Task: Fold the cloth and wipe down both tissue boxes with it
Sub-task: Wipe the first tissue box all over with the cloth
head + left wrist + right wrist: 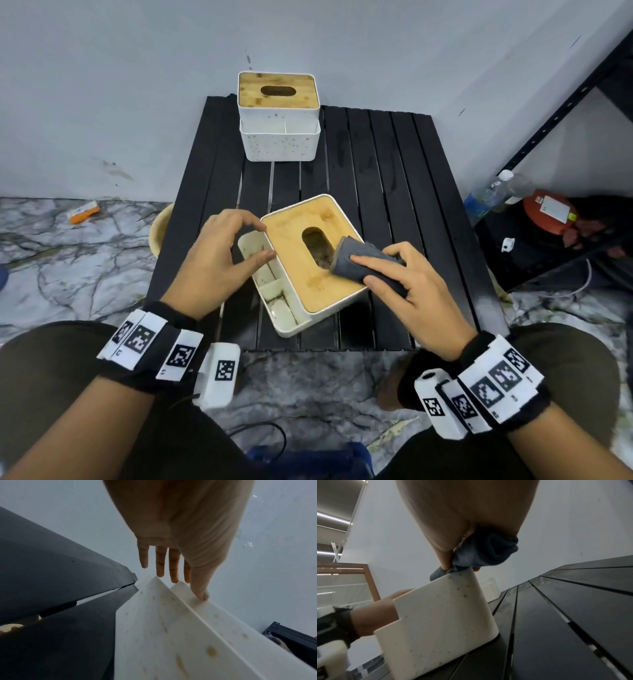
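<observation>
Step in hand: we are wiping the bamboo lid of the near white plastic tissue box (310,270), the first of the two by our reckoning; the cloth is already folded.
Cloth: the folded grey-blue cloth (363,263) is lying on the lid just beside the oval slot, its far end lifting a little.
Right hand: our right hand (407,287) is gripping the cloth, fingers laid along the top and the thumb tucked under in the right wrist view, pressing it to the lid.
Left hand: our left hand (219,263) is spread, thumb and fingertips touching the box's rim by the side compartments, steadying it and pinching nothing.
Near box: it is sitting skewed on the black slatted table (394,178), with brown specks on its white walls and grime in the side compartments.
Far box: the second white tissue box with a bamboo lid (279,116) is standing at the table's back edge against the wall, well apart from our hands and, we judge, not yet wiped.
Next move: we are judging that the cloth needs sweeping across the rest of the lid, then down the speckled walls, with the left hand bracing so the box does not slide.
</observation>
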